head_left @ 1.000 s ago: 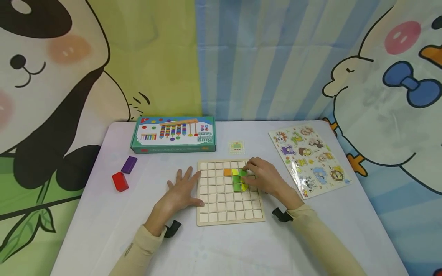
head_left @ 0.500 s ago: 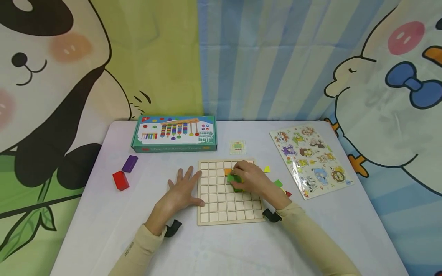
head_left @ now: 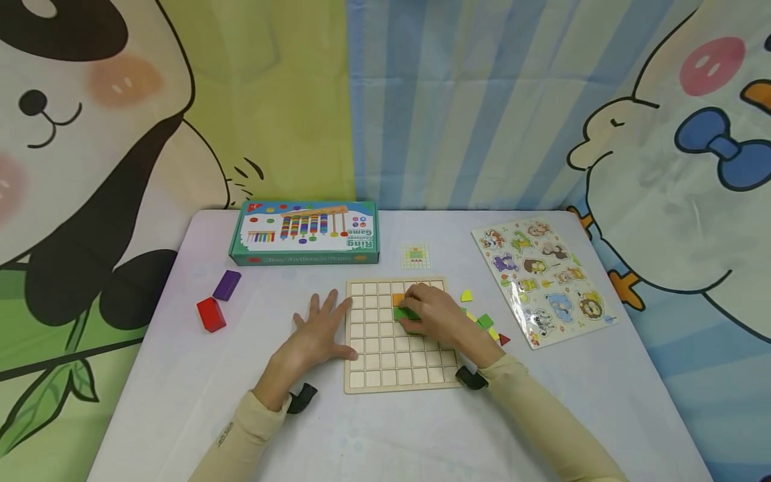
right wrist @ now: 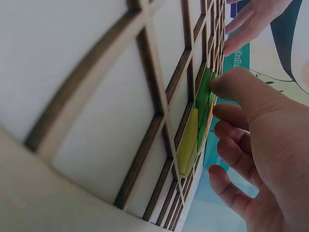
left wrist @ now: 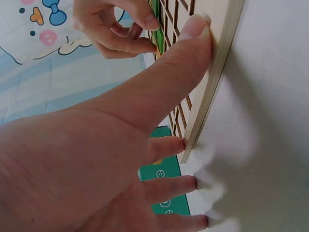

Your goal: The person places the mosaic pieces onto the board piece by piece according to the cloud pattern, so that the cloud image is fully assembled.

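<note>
A wooden grid board (head_left: 385, 368) lies on the white table. My left hand (head_left: 313, 335) is spread flat at its left side; the thumb (left wrist: 195, 29) presses on the board's rim and the index fingertip touches the edge. Over the upper part of the board, my right hand (head_left: 440, 314) has thumb and index finger pinched at a green square tile (head_left: 399, 313), which lies low in the grid just below an orange tile (head_left: 398, 300). More green tiles (right wrist: 203, 96) and a yellow tile (right wrist: 188, 142) sit in the cells beside it, partly hidden by the right hand in the head view.
Loose yellow (head_left: 466, 295), green (head_left: 485, 320) and red (head_left: 504, 339) tiles lie right of the board. Behind it are a small pattern card (head_left: 416, 256) and a green game box (head_left: 304, 234). An animal sticker sheet (head_left: 542, 281) lies right; red (head_left: 211, 315) and purple (head_left: 226, 285) blocks lie left.
My right hand has moved left across the board with a green tile and lowered it into the grid under the orange tile. Loose tiles at right came into view. The left hand stayed put.
</note>
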{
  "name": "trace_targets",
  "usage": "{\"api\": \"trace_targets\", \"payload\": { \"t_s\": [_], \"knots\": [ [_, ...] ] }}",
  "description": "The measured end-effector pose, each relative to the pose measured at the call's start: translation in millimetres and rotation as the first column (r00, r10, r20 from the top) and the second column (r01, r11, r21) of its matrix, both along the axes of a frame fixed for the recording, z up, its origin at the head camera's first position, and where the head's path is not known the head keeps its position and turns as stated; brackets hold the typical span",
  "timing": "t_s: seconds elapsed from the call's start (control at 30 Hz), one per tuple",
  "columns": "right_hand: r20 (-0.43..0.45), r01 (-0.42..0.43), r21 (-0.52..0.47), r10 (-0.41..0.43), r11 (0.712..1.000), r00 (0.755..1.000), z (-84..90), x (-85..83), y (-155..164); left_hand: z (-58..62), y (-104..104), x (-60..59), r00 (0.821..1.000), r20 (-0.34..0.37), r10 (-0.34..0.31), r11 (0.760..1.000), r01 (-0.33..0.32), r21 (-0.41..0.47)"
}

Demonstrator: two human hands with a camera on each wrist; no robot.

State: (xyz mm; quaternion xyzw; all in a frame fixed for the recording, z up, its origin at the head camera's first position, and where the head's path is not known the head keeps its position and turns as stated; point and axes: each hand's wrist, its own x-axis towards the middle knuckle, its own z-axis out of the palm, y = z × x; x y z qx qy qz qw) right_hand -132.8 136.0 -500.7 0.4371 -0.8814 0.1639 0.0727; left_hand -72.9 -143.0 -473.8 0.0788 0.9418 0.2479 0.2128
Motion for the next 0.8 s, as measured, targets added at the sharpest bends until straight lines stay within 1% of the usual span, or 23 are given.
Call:
{"api": "trace_targets", "payload": {
  "t_s": [0.2,0.4,0.53,0.7,0.8],
  "knots": [
    [0.005,0.009,0.007,-0.009,1.000,1.000,2.1,-0.1,2,0.8,1,0.0,1.000,-0.002,0.000,1.000,0.000,-0.004],
    [-0.025,0.034,-0.026,-0.034,0.999,0.999,5.5,-1.3,15,3.8,2,0.2,1.000,0.009,-0.006,1.000,0.006,0.004],
    [-0.023,0.073,-0.049,-0.074,0.996,0.997,7.3,-2.1,30,4.7,1,0.1,1.000,0.009,-0.011,1.000,0.011,-0.003],
    [0.016,0.139,-0.059,-0.138,0.989,0.990,9.2,-0.7,53,3.5,0,0.8,1.000,0.004,-0.005,1.000,0.005,-0.001],
    [0.004,0.178,-0.049,-0.178,0.983,0.984,7.7,1.5,70,1.9,0,1.0,1.000,0.001,-0.002,1.000,0.002,0.006]
  ]
}}
